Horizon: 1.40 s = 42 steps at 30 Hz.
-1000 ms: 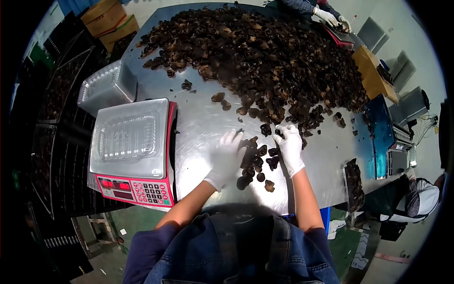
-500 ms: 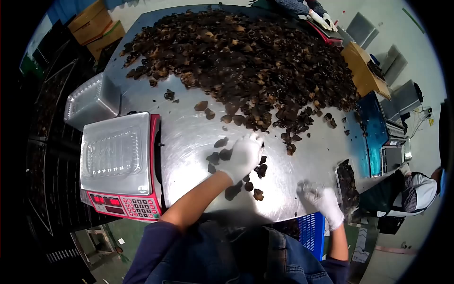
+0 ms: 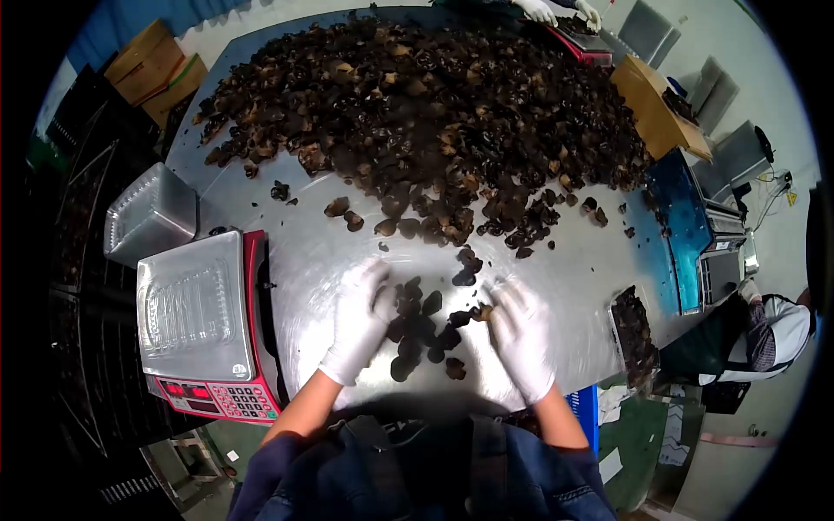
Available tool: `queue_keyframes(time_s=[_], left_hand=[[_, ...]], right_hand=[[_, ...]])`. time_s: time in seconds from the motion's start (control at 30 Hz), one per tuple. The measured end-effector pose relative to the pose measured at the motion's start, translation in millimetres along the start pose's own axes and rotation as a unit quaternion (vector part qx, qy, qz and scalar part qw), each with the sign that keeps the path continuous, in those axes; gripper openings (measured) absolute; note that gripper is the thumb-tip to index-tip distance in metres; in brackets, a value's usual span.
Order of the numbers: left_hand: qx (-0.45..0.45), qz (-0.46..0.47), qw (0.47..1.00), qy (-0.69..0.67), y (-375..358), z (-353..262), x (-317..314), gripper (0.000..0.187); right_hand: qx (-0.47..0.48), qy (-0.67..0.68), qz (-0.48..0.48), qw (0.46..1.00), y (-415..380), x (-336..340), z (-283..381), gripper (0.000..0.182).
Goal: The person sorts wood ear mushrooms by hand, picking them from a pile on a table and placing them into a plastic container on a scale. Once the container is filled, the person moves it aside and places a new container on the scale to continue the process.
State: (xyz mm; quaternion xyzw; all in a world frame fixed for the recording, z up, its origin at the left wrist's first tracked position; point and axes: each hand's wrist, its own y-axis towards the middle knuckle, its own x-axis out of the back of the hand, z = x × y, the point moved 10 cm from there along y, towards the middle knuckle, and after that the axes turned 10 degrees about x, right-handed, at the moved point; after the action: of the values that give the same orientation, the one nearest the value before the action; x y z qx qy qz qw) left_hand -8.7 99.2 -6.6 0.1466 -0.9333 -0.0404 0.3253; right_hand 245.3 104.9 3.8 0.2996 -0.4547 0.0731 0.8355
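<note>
A small cluster of dark wood ear mushrooms lies on the metal table between my two hands. My left hand, in a white glove, rests at the cluster's left side with its fingers stretched forward and thumb apart. On the other side, my gloved right hand has its fingers extended, touching or nearly touching a brownish piece at the cluster's edge. Neither palm shows. Just ahead of the hands lie a few loose wood ear pieces.
A large heap of wood ear mushrooms covers the table's far side. At left stand a red scale bearing a clear plastic tray, and stacked clear containers. A filled tray sits at right. Co-workers' gloved hands are beyond.
My left hand has drawn back leftward off the pieces. My right hand has come from the filled tray's side to the cluster's right edge. The view has shifted slightly.
</note>
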Motion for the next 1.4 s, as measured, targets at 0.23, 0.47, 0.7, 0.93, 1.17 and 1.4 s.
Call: queue_keyframes(time_s=[0.23,0.47,0.7,0.93,1.17,1.4], left_hand=[[0.087,-0.035,0.995,-0.026,0.0,45.9,16.4,0.034],[0.112,-0.033,0.991,-0.061,1.8,52.3,16.3,0.032],[0.101,0.009,0.991,-0.085,-1.4,36.6,-9.9,0.035],[0.044,0.062,0.996,-0.039,-15.3,26.4,-18.6,0.039],[-0.108,0.125,0.984,0.068,0.7,-39.4,-74.3,0.03],[-0.142,0.102,0.969,0.173,8.6,-59.2,-135.2,0.019]], right_hand=[[-0.118,-0.137,-0.085,0.98,64.5,-1.9,-124.5,0.039],[-0.152,-0.029,-0.072,0.985,5.3,16.1,-126.7,0.011],[-0.072,0.064,-0.052,0.994,38.8,0.4,-44.8,0.026],[-0.052,0.047,-0.03,0.997,30.5,-43.4,-45.9,0.012],[-0.143,0.063,-0.067,0.986,-11.8,-0.9,-53.0,0.015],[-0.136,-0.051,-0.031,0.989,-31.3,9.8,-64.5,0.026]])
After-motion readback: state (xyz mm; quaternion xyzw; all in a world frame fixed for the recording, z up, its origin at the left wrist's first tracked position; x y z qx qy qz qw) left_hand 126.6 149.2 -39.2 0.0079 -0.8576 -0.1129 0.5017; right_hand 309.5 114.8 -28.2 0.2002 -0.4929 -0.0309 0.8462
